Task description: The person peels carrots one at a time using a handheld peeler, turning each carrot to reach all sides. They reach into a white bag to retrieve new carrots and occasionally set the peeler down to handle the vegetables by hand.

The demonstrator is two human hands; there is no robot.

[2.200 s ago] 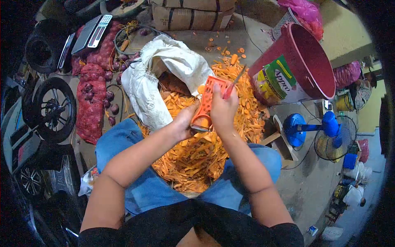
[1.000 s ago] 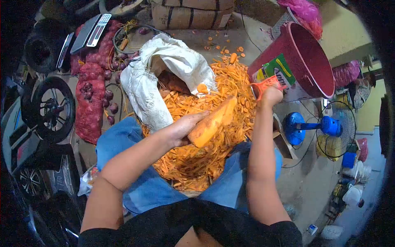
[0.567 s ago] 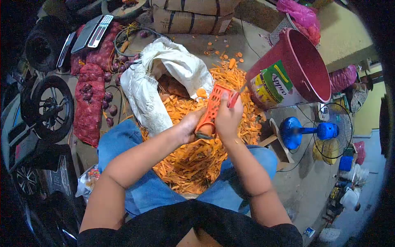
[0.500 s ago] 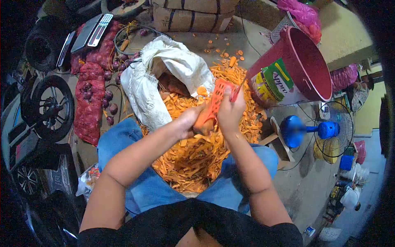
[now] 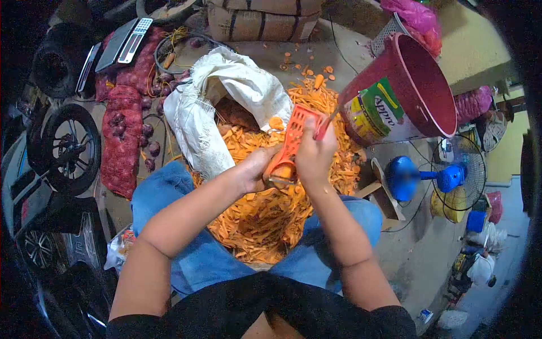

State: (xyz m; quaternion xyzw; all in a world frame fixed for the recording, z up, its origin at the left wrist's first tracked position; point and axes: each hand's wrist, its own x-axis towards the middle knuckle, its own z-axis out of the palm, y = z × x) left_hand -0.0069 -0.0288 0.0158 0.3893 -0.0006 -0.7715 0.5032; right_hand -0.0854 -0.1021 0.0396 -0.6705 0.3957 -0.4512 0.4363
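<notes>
My left hand [image 5: 255,168] grips a thick orange carrot [image 5: 280,170] by its near end, held over a heap of carrot peelings [image 5: 265,209] between my knees. My right hand [image 5: 312,153] holds an orange-red peeler [image 5: 296,133] pressed flat along the carrot, hiding most of it. Both hands meet at the middle of the view.
A white sack [image 5: 226,101] of carrots lies open beyond the heap. A big red bucket [image 5: 415,90] tilts at right, a blue fan [image 5: 429,178] below it. Red net bags of onions [image 5: 121,135], a scale [image 5: 127,42] and a motorbike wheel [image 5: 68,150] are at left. Cartons [image 5: 259,17] stand at the back.
One second ago my right hand was flung out toward the bucket with the peeler and the carrot was bare. The hand has come back and the peeler lies on the carrot again.
</notes>
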